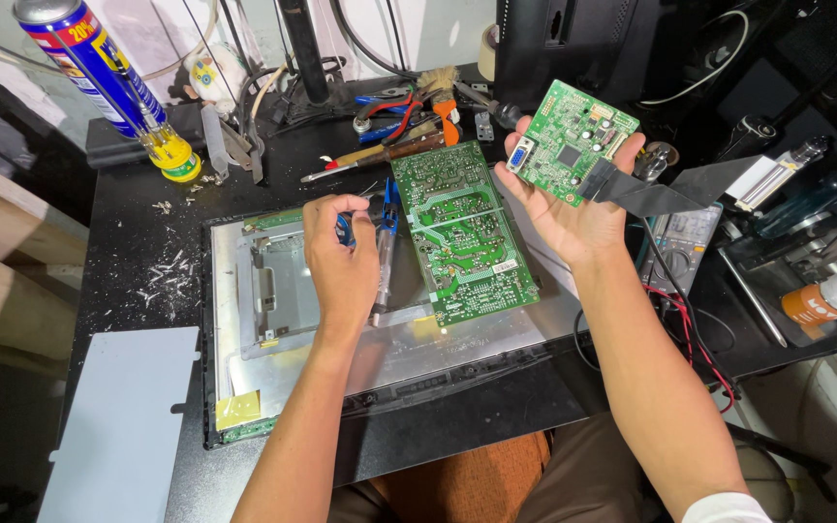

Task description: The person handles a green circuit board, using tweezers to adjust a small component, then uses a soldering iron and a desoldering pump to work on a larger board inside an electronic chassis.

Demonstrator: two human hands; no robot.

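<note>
- right hand (573,208) has its fingers closed round a small green circuit board (573,140), lifted up so the component side faces the camera, flat ribbon cable (651,194) dangling off it
- left hand (341,257) grips a blue-handled soldering iron (385,247), parked just beside the big green power board (462,232) lying on the opened monitor chassis (273,291)

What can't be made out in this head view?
- Tool tip: left hand covers the upper end of the blue-handled tool.
- Small circuit board: underside faces away, in the right hand.
- Spray can: top cut by the frame edge.
</note>
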